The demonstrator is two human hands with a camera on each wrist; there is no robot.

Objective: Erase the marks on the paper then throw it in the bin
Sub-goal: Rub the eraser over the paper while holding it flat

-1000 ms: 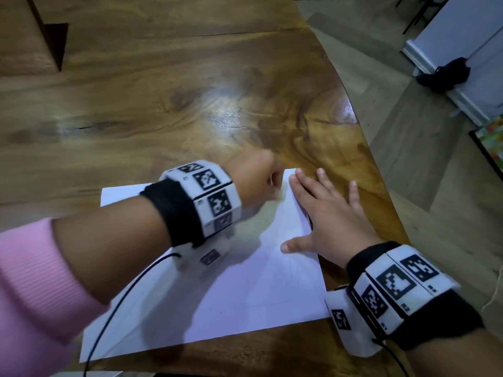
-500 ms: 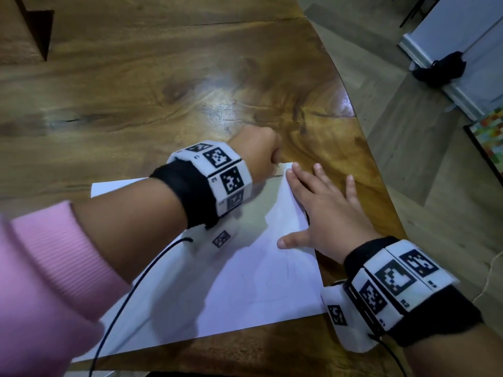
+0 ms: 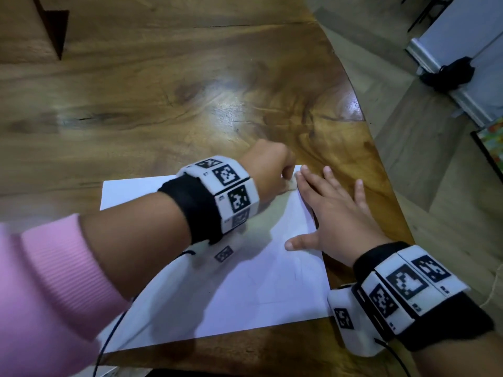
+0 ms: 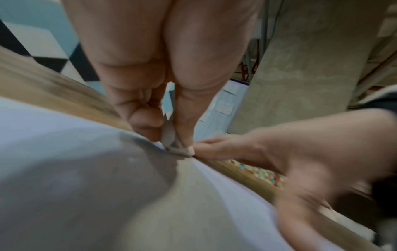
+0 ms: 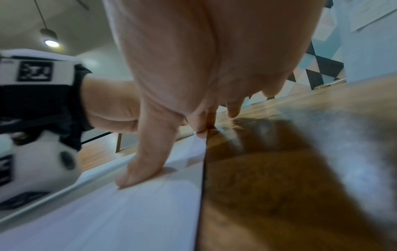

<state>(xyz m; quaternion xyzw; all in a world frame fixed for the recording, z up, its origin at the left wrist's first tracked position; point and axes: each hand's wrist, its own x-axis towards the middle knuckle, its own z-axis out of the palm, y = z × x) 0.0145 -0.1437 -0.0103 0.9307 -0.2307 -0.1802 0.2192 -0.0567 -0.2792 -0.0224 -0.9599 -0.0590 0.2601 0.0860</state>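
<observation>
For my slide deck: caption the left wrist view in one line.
Left hand pinches a small grey eraser at the paper's far corner while the right hand lies flat beside it.

A glossy wooden table (image 3: 163, 85) carries a white paper (image 3: 245, 289).

Table (image 3: 190, 104) beyond the paper (image 3: 245, 289): bare wood, open to reach. Far right corner of paper crowded: left hand (image 3: 268, 170) and right hand (image 3: 337, 221) nearly touching there. Left forearm lies across the sheet. Right of the table edge, open floor (image 3: 435, 186).
</observation>
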